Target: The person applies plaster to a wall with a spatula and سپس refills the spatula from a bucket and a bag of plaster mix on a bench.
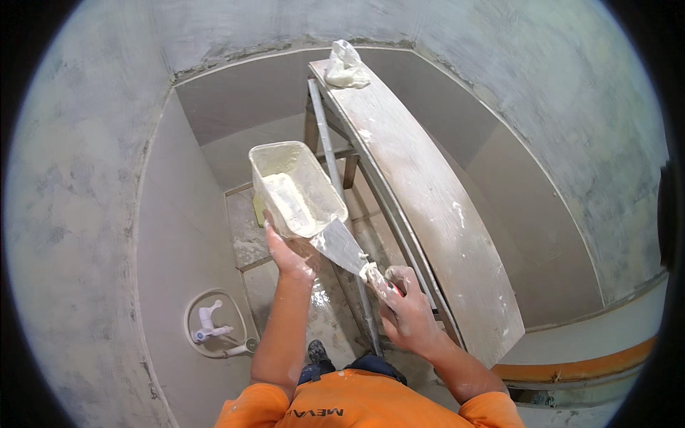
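We see two bare hands at work, one thing in each. The left hand point(291, 253) is cupped under one translucent rectangular plastic tub point(296, 187), tilting it so its open top shows pale putty inside. The right hand point(407, 310) is closed around the red handle of one flat steel putty knife point(342, 246), whose smeared blade touches the tub's lower corner. Just beside the right hand runs one long plaster-stained wooden plank point(428, 192) on a metal trestle; one crumpled white plastic bag point(346, 65) rests at its far end. Low on the grey tiled wall sits one white tap point(208, 321) with one looped hose.
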Demonstrator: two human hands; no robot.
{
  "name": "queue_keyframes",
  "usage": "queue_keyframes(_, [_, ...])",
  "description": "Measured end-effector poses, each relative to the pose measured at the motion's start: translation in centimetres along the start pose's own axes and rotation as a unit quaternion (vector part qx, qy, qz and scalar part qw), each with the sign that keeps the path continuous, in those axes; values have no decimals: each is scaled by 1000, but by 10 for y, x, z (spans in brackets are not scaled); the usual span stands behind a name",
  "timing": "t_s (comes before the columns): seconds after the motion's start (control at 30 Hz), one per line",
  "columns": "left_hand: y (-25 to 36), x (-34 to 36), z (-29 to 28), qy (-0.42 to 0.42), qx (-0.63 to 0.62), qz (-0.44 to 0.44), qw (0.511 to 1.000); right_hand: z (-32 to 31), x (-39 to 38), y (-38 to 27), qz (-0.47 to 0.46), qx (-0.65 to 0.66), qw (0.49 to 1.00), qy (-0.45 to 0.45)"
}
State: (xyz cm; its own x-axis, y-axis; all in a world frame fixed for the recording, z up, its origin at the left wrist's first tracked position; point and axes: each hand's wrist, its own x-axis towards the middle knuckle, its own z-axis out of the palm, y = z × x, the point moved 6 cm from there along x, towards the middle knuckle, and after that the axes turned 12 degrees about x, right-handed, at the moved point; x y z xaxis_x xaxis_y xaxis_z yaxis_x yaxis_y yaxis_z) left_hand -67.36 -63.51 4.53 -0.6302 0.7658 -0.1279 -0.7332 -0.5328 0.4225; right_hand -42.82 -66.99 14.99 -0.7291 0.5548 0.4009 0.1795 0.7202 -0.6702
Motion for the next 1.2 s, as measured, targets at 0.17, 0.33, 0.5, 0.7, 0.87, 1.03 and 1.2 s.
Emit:
queue_keyframes(0.17, [67,2,-4,-76,35,85,993,-3,17,-15,26,10,997,-66])
queue_keyframes(0.33, [97,12,-1,-88,96,91,987,-37,56,-32,-29,-14,999,-8])
queue_keyframes(0.5, [99,34,12,-171,275,157,933,-24,111,-39,-55,-58,995,-56])
queue_keyframes(0.7, [79,104,35,-224,333,162,901,-11,162,-1,3,-61,982,-181])
queue_keyframes(0.87, [80,160,85,-138,194,126,963,-46,184,61,44,-48,970,-234])
queue_keyframes(1.03, [55,226,108,-189,201,93,957,-95,220,108,32,35,997,-58])
queue_keyframes(1.2, [9,261,116,-138,214,42,966,-122,241,169,132,137,981,-42])
